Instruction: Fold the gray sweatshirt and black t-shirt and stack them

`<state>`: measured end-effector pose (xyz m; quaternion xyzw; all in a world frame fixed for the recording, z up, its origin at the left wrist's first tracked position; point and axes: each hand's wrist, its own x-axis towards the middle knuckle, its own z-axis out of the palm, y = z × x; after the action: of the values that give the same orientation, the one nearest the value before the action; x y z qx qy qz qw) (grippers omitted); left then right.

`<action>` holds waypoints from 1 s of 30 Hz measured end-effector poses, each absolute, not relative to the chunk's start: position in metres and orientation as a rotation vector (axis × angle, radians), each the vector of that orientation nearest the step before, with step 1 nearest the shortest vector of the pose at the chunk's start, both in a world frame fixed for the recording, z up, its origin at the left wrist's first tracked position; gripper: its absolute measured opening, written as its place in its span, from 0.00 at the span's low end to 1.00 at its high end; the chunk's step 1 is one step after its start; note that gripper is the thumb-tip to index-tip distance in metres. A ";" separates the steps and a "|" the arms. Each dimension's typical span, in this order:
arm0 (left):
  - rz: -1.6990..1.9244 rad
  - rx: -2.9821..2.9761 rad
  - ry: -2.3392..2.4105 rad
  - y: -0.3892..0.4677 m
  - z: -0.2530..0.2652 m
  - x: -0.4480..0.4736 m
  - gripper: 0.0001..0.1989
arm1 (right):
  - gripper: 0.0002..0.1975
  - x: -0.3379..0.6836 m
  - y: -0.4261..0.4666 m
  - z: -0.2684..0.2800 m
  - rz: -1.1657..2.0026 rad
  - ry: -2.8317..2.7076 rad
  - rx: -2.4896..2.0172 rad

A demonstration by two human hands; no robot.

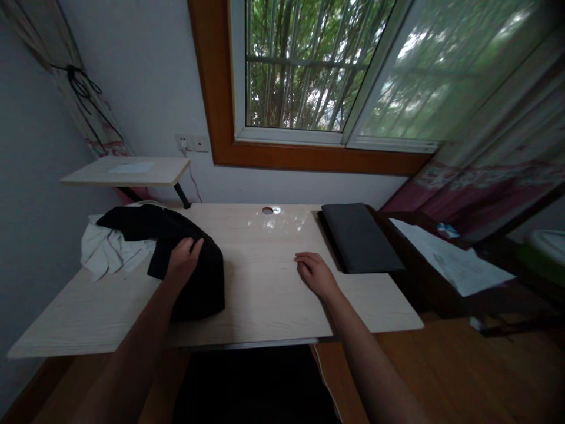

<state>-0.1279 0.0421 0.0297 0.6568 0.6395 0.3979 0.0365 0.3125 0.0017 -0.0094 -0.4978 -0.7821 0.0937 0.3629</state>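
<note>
A black garment [200,288], bent over and partly folded, lies on the left half of the pale wooden desk [265,294]. My left hand [182,259] is closed on its upper layer, thumb and fingers pinching the cloth; the exact kind of garment cannot be made out. Behind it, a crumpled white cloth [110,250] is partly covered by the black fabric. Resting on the bare desktop right of centre, my right hand [315,274] holds nothing, its fingers stretched out to the left.
A dark grey flat folder-like case [359,235] lies at the desk's right side, near my right hand. A small raised shelf [163,171] stands at the back left. Beyond the right edge, white paper [450,259] lies on a dark surface. A window [309,70] is behind.
</note>
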 end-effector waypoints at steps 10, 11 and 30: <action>0.844 2.031 1.198 0.012 0.035 0.001 0.13 | 0.13 0.305 -0.008 0.007 0.260 -2.054 -1.273; 0.822 2.054 1.124 0.011 0.039 0.005 0.14 | 0.14 0.304 -0.011 0.011 0.271 -2.072 -1.266; 0.606 2.768 1.533 0.024 -0.003 -0.088 0.28 | 0.10 0.302 -0.010 -0.003 0.125 -2.275 -1.277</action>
<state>-0.0878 0.0240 -0.0033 0.8585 0.4755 0.1880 -0.0402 0.3020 -0.0103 -0.0029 -0.4719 -0.8406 0.0460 0.2620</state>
